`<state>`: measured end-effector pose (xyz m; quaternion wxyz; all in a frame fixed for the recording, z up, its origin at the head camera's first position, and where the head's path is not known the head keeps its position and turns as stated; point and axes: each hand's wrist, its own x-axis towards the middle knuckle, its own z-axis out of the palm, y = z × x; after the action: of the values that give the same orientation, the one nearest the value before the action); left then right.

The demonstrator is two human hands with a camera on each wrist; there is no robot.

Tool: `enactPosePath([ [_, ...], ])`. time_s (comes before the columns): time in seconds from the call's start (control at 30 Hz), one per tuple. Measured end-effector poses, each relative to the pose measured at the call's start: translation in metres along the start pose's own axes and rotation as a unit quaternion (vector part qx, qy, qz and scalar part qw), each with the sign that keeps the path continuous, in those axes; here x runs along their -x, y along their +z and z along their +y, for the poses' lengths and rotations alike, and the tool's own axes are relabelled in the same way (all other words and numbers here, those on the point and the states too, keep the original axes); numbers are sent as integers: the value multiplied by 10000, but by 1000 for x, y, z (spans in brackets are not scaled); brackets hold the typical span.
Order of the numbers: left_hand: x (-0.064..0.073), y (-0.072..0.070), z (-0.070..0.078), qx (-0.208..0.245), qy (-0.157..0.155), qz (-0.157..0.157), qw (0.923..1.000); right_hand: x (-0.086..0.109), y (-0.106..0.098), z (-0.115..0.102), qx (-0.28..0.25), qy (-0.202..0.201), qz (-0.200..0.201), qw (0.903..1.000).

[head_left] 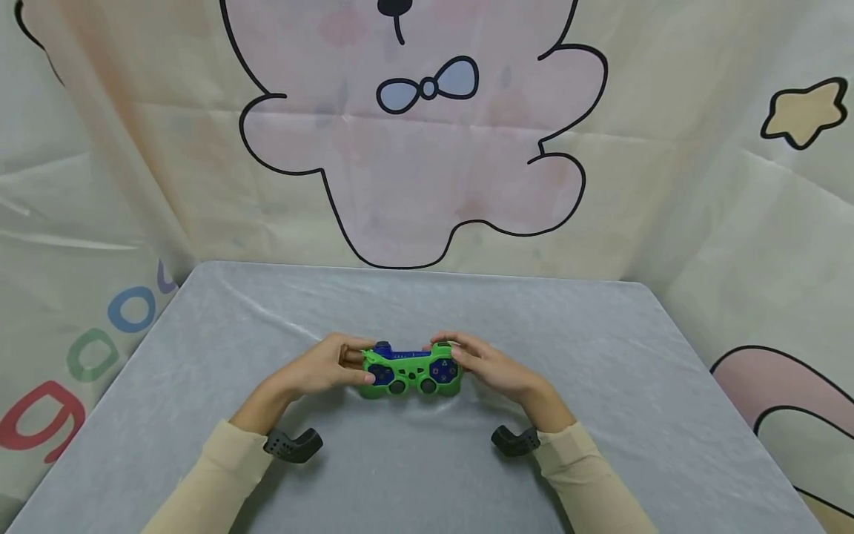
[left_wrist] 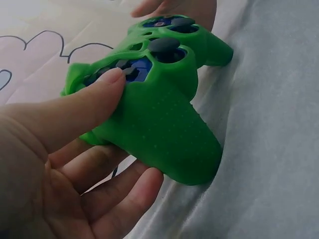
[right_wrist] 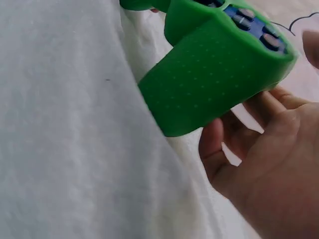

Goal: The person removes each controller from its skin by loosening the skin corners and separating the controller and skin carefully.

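One left hand (head_left: 327,368) is gripping a green controller (head_left: 408,363) at left while the right hand (head_left: 495,369) is curling fingers round its far side, thumb raised.

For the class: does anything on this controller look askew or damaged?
The green cover looks askew: beside the left fingers, its corner juts out, with blue casing exposed there. I see no clear damage.

Small fabric-draped booth; type of surrounding building cannot be told. Far side closed off by a cream cloth backdrop (head_left: 180,126), printed with a pink cartoon animal (head_left: 414,170). Flanked at left and right by creased whitish cloth sheets (head_left: 47,267), cartoon-printed. Space between filled by a grey-blue cloth-covered table (head_left: 600,371).
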<state>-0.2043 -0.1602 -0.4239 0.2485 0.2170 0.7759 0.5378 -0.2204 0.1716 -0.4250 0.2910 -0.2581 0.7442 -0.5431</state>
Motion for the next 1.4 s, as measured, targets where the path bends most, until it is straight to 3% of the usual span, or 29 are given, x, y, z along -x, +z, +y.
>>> enactPosePath([
  [0.17,2,1,0,53,71,-133,9999,-3,3,4,-459,15,-189,9988],
  [0.67,3,1,1,197,245,-263,9992,-2,4,3,-927,212,-594,9937],
  [1.13,0,4,-3,-121,272,59,9995,1,1,6,-542,197,-404,9975],
  [1.4,-1,2,0,-355,308,-34,9989,0,-4,7,-34,147,-878,9960],
])
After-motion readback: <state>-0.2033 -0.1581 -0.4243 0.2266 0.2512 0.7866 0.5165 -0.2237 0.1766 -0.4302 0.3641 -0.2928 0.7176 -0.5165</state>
